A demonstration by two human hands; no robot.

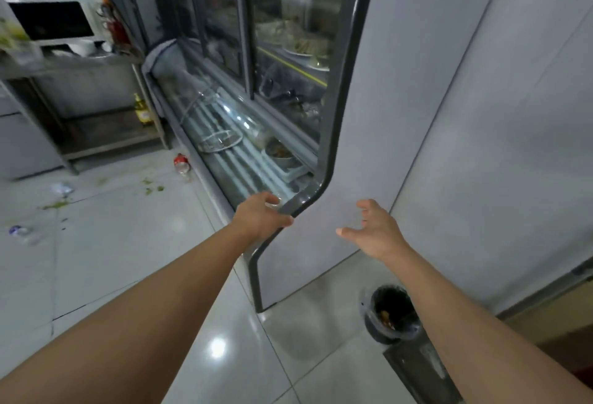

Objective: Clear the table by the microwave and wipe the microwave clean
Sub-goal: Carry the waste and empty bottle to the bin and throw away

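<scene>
Head view showed the left hand (261, 212) gripping the lower edge of the open fridge door (359, 147), fingers curled round its dark rim. Just beside it, the right hand (373, 230) hovered off the door's grey face, fingers spread and loosely bent, holding nothing. Dishes sat on the shelves inside. The microwave (51, 20) stood well apart, far left on a steel table (64, 65). Swung carelessly, the door could catch the bin (393, 313) below.

Microwave (48, 20) blurred — left hand (261, 216) fingertips hidden behind door edge (327, 159)
</scene>
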